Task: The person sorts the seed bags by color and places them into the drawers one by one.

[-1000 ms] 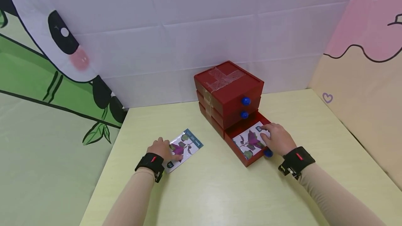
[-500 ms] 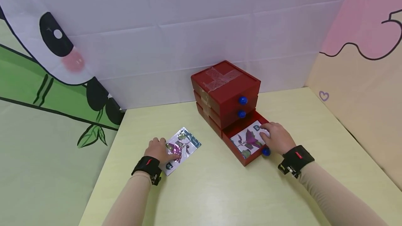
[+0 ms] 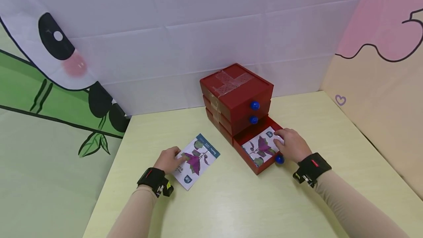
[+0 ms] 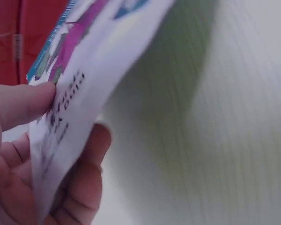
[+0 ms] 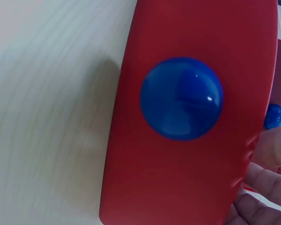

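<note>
My left hand (image 3: 169, 160) pinches a thin white booklet (image 3: 198, 164) with a purple flower and a blue band. In the left wrist view the thumb (image 4: 28, 103) lies on the printed face of the booklet (image 4: 103, 56) and the fingers curl behind it; it is tilted and bent off the table. My right hand (image 3: 292, 144) rests at the right rim of the pulled-out bottom drawer (image 3: 246, 155) of a red drawer box (image 3: 234, 102). Its loosely bent fingers reach over a similar flower-printed booklet (image 3: 254, 149) lying in the drawer. Their tips are partly hidden behind the drawer front (image 5: 178, 183).
Two upper drawers are closed, with blue knobs (image 3: 254, 105). Clear tape (image 3: 231, 83) crosses the box top. The drawer's own blue knob (image 5: 181, 98) projects forward. The pale table (image 3: 218, 208) meets a printed cloth backdrop (image 3: 148, 58) behind.
My left hand has taken the booklet from lying flat on the table to a raised tilt, shifting it slightly right with the thumb on its face. The right hand and drawer stay put.
</note>
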A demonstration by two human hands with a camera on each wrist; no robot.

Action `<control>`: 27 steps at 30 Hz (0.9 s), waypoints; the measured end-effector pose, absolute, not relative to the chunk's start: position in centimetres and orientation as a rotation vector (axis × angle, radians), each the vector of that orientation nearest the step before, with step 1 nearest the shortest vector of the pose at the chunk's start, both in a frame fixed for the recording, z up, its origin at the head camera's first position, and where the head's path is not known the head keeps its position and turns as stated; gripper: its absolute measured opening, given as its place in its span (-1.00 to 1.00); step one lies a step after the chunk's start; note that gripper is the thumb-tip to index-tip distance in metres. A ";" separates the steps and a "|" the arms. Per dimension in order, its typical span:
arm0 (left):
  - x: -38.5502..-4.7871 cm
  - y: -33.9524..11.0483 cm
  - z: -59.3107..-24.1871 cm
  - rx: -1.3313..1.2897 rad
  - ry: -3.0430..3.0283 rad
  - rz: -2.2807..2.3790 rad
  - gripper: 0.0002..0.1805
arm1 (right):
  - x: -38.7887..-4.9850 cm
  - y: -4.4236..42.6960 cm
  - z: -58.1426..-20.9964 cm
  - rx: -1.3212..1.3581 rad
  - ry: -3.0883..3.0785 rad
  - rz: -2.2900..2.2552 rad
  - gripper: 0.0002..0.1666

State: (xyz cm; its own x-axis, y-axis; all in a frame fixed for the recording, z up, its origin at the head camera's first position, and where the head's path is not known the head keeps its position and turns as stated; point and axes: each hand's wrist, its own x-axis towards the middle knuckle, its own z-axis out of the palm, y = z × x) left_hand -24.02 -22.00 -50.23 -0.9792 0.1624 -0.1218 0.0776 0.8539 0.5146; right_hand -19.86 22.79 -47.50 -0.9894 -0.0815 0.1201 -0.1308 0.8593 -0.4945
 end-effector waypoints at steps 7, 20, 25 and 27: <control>-23.0 -21.3 -48.8 0.237 2.770 0.989 -0.86 | -19.8 22.8 -47.5 0.178 -2.933 0.795 -0.59; -21.5 -19.5 -45.6 0.353 2.730 1.099 -0.90 | -19.7 22.7 -47.4 0.179 -2.939 0.811 -0.58; -20.9 -18.3 -44.7 0.427 2.700 1.150 -0.92 | -19.6 22.5 -47.2 0.195 -2.938 0.831 -0.56; -20.6 -17.7 -44.3 0.459 2.687 1.173 -0.94 | -19.4 22.4 -47.0 0.211 -2.928 0.836 -0.56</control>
State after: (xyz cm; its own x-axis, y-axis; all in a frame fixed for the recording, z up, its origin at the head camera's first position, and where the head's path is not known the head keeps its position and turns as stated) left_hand -20.62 -17.74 -44.27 -0.9375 0.3463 -0.0351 0.2098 0.6425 0.7371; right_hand -19.43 22.37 -46.95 -0.9865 -0.1080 0.1233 -0.1568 0.8406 -0.5185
